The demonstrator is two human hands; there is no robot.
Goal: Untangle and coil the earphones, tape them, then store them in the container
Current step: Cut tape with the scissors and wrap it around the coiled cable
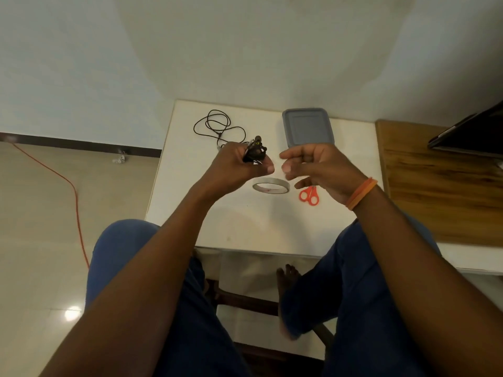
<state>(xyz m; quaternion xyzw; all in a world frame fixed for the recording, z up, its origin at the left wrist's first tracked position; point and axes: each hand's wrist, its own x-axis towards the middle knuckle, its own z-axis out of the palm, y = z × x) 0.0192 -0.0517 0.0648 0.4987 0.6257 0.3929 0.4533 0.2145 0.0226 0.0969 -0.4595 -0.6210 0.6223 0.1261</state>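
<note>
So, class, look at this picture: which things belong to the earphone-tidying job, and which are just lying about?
Belong to the job:
coiled earphones in the left hand
loose earphones
tape roll
scissors
grey container

Just lying about:
orange cable on the floor
laptop
wooden board

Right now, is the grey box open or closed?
Closed. The grey container sits on the white table with its flat lid covering the whole top, and no gap or inside shows.
</note>
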